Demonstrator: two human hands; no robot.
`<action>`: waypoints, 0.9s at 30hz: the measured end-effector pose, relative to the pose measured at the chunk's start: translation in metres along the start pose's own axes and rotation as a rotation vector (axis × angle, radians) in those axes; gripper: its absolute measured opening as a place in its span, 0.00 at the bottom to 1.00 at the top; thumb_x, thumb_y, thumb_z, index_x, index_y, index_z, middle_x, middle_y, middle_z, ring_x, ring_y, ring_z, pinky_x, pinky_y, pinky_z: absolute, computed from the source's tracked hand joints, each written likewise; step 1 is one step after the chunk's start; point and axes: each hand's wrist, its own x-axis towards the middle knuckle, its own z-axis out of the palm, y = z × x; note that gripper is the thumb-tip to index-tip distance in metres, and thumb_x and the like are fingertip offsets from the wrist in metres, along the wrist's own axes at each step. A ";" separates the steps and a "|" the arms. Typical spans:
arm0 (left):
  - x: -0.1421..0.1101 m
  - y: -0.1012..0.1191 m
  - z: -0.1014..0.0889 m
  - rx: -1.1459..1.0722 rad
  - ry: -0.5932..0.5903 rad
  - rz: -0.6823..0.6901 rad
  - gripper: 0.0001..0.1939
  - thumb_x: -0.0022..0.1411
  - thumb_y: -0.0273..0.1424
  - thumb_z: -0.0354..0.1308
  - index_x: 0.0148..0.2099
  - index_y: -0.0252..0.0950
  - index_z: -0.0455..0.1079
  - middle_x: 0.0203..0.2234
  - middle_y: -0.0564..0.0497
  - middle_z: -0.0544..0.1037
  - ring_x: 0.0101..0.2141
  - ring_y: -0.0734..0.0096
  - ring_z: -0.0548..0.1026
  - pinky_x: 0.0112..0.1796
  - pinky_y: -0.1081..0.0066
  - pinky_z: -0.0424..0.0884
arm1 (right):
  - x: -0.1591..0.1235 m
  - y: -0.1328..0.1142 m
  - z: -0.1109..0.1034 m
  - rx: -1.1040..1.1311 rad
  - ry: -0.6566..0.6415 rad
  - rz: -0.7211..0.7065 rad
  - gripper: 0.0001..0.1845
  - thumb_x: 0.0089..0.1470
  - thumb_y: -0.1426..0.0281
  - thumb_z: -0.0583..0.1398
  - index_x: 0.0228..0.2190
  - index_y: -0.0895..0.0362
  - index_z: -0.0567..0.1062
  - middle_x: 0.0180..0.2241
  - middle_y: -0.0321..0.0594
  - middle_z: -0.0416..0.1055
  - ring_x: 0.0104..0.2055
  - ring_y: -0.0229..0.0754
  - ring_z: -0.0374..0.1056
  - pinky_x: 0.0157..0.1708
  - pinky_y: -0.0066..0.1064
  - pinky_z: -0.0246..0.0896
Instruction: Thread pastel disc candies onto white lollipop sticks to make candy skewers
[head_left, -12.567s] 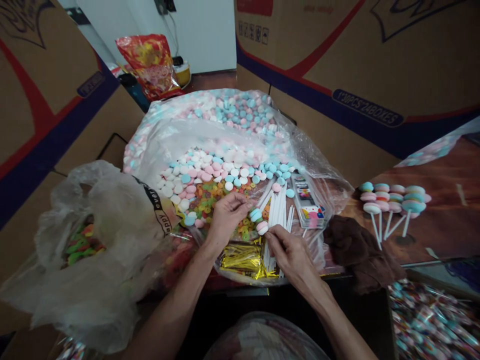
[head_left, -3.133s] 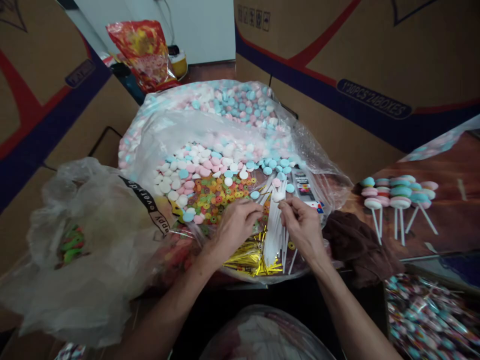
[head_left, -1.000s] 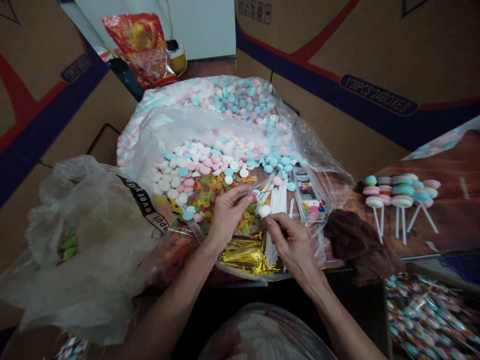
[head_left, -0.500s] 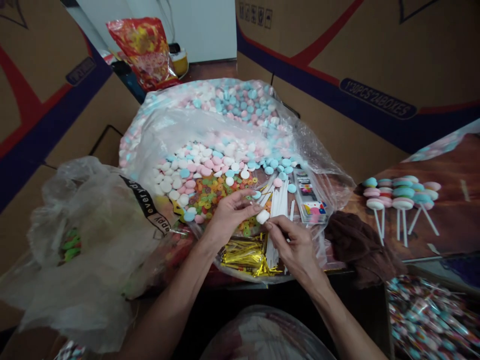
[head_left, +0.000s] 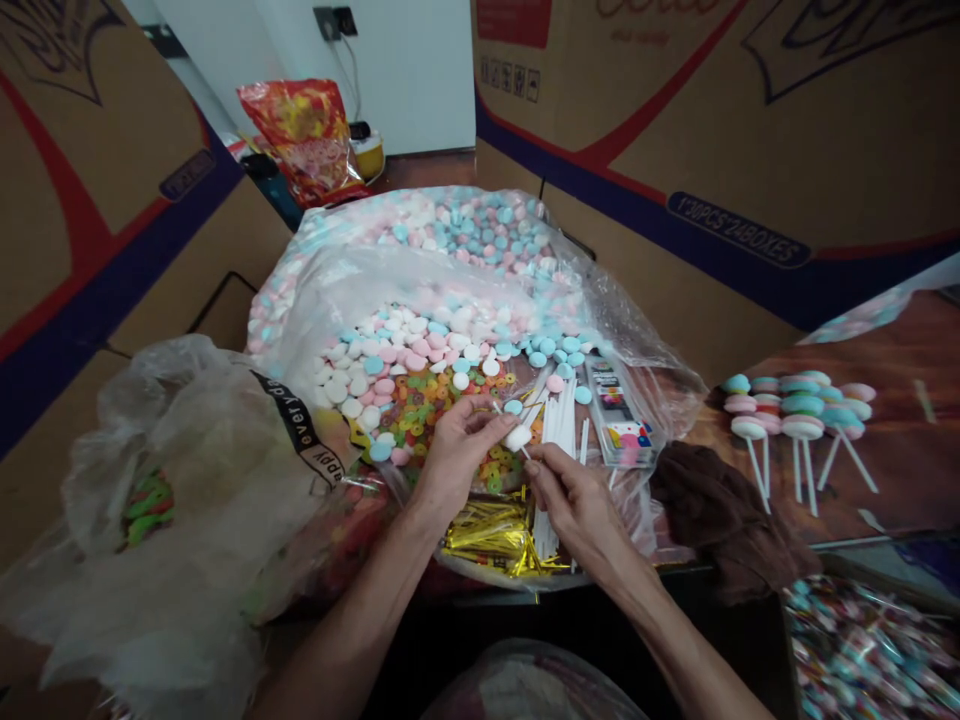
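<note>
A smooth, puffy white marshmallow [head_left: 517, 437] sits on a thin white stick [head_left: 526, 454] between the two hands, above the gummy rings. The right hand [head_left: 570, 490] pinches the stick's lower end; the left hand [head_left: 461, 440] has its fingers curled at the marshmallow's side, though whether they grip it cannot be told. The hands are close together.

Glossy, see-through gummy rings [head_left: 420, 405] lie beside shiny gold ties [head_left: 487, 530] and straight white sticks [head_left: 556, 420]. A brown, crumpled cloth [head_left: 731, 520] lies between this spread and the stacked marshmallow pops [head_left: 802, 405] on the table [head_left: 900, 450]. Tall cardboard boxes [head_left: 637, 250] flank the work.

A wrinkled clear bag [head_left: 420, 265] holds round pink, blue and white marshmallows. A cloudy bag [head_left: 202, 500] has green and red candy inside, and a flat clear case [head_left: 619, 420] has printed, colourful contents.
</note>
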 end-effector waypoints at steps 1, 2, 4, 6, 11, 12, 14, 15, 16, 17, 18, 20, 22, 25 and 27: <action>-0.001 0.000 0.001 0.030 -0.006 -0.002 0.20 0.48 0.36 0.71 0.40 0.34 0.70 0.28 0.54 0.76 0.30 0.76 0.72 0.34 0.75 0.67 | -0.001 0.001 0.002 -0.016 0.026 -0.002 0.12 0.64 0.66 0.52 0.35 0.57 0.73 0.19 0.30 0.59 0.21 0.34 0.56 0.22 0.25 0.50; -0.003 0.000 0.002 0.062 -0.018 -0.004 0.19 0.48 0.36 0.70 0.40 0.34 0.70 0.27 0.54 0.75 0.29 0.77 0.72 0.33 0.76 0.66 | -0.002 0.002 0.003 -0.032 0.059 -0.012 0.13 0.64 0.66 0.52 0.33 0.57 0.73 0.20 0.30 0.58 0.21 0.34 0.55 0.22 0.25 0.49; -0.006 0.000 0.005 0.111 -0.047 0.004 0.18 0.48 0.37 0.70 0.37 0.33 0.70 0.26 0.55 0.74 0.29 0.77 0.71 0.32 0.76 0.65 | -0.003 0.003 0.007 -0.058 0.103 -0.045 0.13 0.64 0.67 0.52 0.31 0.58 0.72 0.21 0.31 0.59 0.22 0.34 0.55 0.22 0.25 0.48; -0.007 -0.001 0.006 0.145 -0.083 0.020 0.17 0.49 0.37 0.69 0.36 0.33 0.68 0.26 0.55 0.74 0.29 0.77 0.71 0.32 0.76 0.65 | -0.003 0.004 0.009 -0.083 0.125 -0.074 0.13 0.64 0.67 0.51 0.31 0.58 0.72 0.21 0.31 0.59 0.22 0.34 0.55 0.23 0.25 0.48; 0.013 0.000 0.005 0.307 -0.072 0.190 0.10 0.59 0.34 0.61 0.41 0.35 0.69 0.31 0.51 0.76 0.31 0.72 0.74 0.34 0.72 0.69 | -0.001 0.011 0.004 -0.137 0.210 -0.055 0.14 0.64 0.66 0.52 0.29 0.56 0.70 0.19 0.29 0.56 0.20 0.33 0.53 0.22 0.25 0.47; 0.019 0.001 0.004 0.417 -0.047 0.273 0.08 0.60 0.32 0.59 0.42 0.35 0.70 0.33 0.50 0.77 0.33 0.70 0.74 0.35 0.70 0.70 | -0.001 0.014 0.002 -0.143 0.237 -0.036 0.14 0.65 0.65 0.52 0.29 0.56 0.70 0.19 0.29 0.56 0.20 0.33 0.53 0.22 0.25 0.47; 0.028 0.001 0.004 0.741 -0.035 0.433 0.08 0.60 0.26 0.58 0.42 0.36 0.73 0.36 0.48 0.77 0.37 0.67 0.74 0.40 0.67 0.70 | -0.002 0.021 -0.001 -0.148 0.283 -0.001 0.15 0.65 0.64 0.52 0.29 0.56 0.70 0.19 0.29 0.56 0.19 0.33 0.54 0.21 0.25 0.48; 0.031 0.001 0.005 0.920 -0.044 0.491 0.09 0.59 0.23 0.58 0.42 0.36 0.75 0.36 0.47 0.77 0.39 0.64 0.74 0.43 0.65 0.70 | -0.003 0.024 -0.001 -0.145 0.295 0.012 0.15 0.65 0.63 0.52 0.29 0.56 0.70 0.19 0.29 0.56 0.19 0.33 0.54 0.21 0.24 0.48; 0.032 0.001 0.006 1.086 -0.057 0.527 0.11 0.58 0.22 0.59 0.42 0.37 0.76 0.36 0.47 0.77 0.41 0.62 0.74 0.45 0.63 0.69 | -0.004 0.027 -0.002 -0.137 0.300 0.019 0.15 0.65 0.63 0.52 0.30 0.56 0.70 0.18 0.29 0.56 0.19 0.32 0.54 0.21 0.24 0.48; 0.033 0.000 0.008 1.221 -0.065 0.546 0.11 0.58 0.21 0.58 0.42 0.37 0.77 0.36 0.46 0.77 0.42 0.61 0.73 0.45 0.62 0.69 | -0.005 0.029 -0.002 -0.128 0.301 0.023 0.15 0.65 0.62 0.52 0.30 0.56 0.71 0.18 0.29 0.56 0.19 0.32 0.54 0.21 0.24 0.48; 0.034 -0.001 0.009 1.317 -0.066 0.552 0.11 0.58 0.22 0.58 0.42 0.37 0.77 0.36 0.45 0.76 0.43 0.60 0.73 0.46 0.62 0.69 | -0.006 0.031 -0.001 -0.116 0.303 0.024 0.15 0.65 0.62 0.52 0.30 0.56 0.71 0.19 0.29 0.56 0.19 0.32 0.54 0.21 0.24 0.48; 0.035 0.000 0.012 1.390 -0.049 0.536 0.11 0.60 0.22 0.56 0.42 0.37 0.78 0.35 0.45 0.76 0.42 0.60 0.73 0.45 0.63 0.70 | -0.006 0.032 0.000 -0.103 0.313 0.023 0.15 0.65 0.63 0.52 0.31 0.56 0.71 0.19 0.29 0.57 0.20 0.32 0.55 0.21 0.24 0.49; 0.038 0.004 0.012 1.353 -0.030 0.519 0.11 0.61 0.23 0.55 0.41 0.36 0.78 0.34 0.46 0.76 0.39 0.62 0.74 0.43 0.65 0.70 | -0.006 0.033 0.002 -0.101 0.314 0.016 0.14 0.65 0.63 0.52 0.31 0.57 0.71 0.20 0.30 0.59 0.20 0.32 0.55 0.21 0.24 0.50; 0.046 0.016 0.008 1.293 0.056 0.555 0.10 0.61 0.24 0.55 0.40 0.35 0.77 0.36 0.45 0.76 0.40 0.63 0.74 0.44 0.66 0.70 | -0.006 0.033 0.003 -0.093 0.305 -0.001 0.14 0.65 0.63 0.53 0.31 0.57 0.72 0.21 0.31 0.60 0.20 0.32 0.56 0.22 0.24 0.50; 0.053 0.025 0.005 1.337 0.094 0.574 0.10 0.61 0.23 0.55 0.41 0.35 0.77 0.39 0.44 0.76 0.44 0.61 0.73 0.46 0.65 0.69 | -0.006 0.032 0.003 -0.086 0.310 -0.004 0.14 0.65 0.63 0.53 0.31 0.57 0.72 0.21 0.31 0.60 0.20 0.32 0.56 0.22 0.24 0.50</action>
